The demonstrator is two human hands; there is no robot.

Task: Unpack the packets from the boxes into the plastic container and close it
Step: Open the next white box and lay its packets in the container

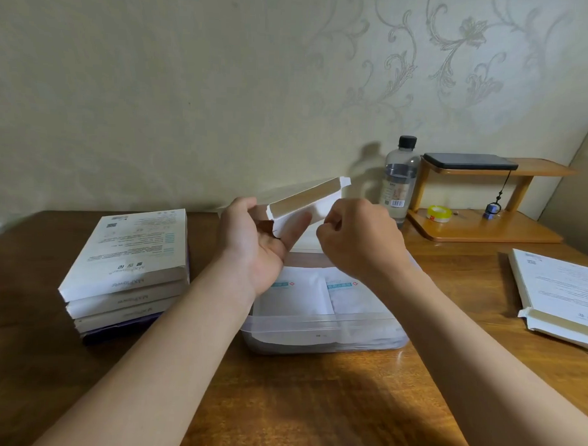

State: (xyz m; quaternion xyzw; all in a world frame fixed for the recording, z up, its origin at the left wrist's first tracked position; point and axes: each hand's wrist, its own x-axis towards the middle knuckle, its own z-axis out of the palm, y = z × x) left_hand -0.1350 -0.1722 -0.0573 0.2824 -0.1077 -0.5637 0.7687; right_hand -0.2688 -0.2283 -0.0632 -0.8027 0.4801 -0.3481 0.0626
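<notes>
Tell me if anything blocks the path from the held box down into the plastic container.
Nothing visible does. The left hand holds the box above the open plastic container, the right hand pinches the box's open end, and only packets already lie inside.

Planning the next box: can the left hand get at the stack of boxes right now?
Probably yes: the stack lies beside the left hand with nothing between. But that hand holds the opened box, so it must let go first.
</notes>
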